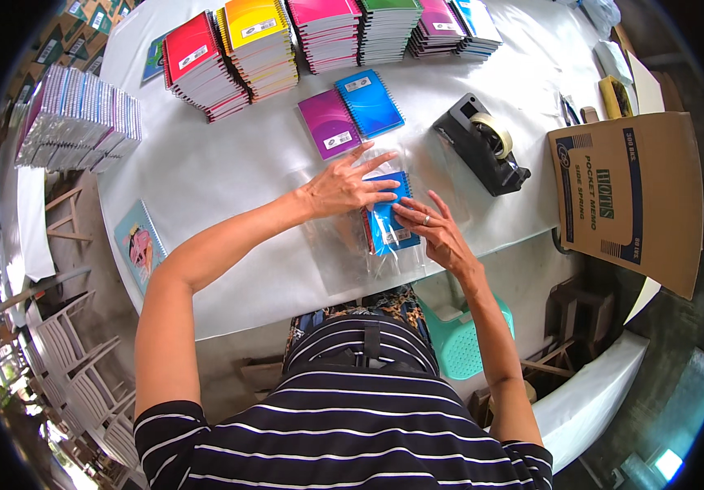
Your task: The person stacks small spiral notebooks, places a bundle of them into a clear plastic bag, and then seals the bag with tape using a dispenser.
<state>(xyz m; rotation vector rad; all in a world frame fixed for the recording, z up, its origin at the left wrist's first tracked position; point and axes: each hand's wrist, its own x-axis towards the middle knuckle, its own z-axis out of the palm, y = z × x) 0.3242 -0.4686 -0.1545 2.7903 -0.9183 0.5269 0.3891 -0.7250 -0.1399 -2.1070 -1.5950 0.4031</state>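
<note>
A small blue spiral notebook lies at the near edge of the table, with clear plastic film around it. Red shows along its left side, so other notebooks may lie under it. Spread fingers of my left hand rest over its upper part. My right hand, wearing a ring, lays outstretched fingers on its right side. Just beyond my hands, a purple notebook and another blue notebook lie side by side.
Stacks of red, yellow, pink, green and other notebooks line the far side. Plastic-wrapped notebooks are piled at left, near a loose light-blue notebook. A black tape dispenser and a cardboard box stand right.
</note>
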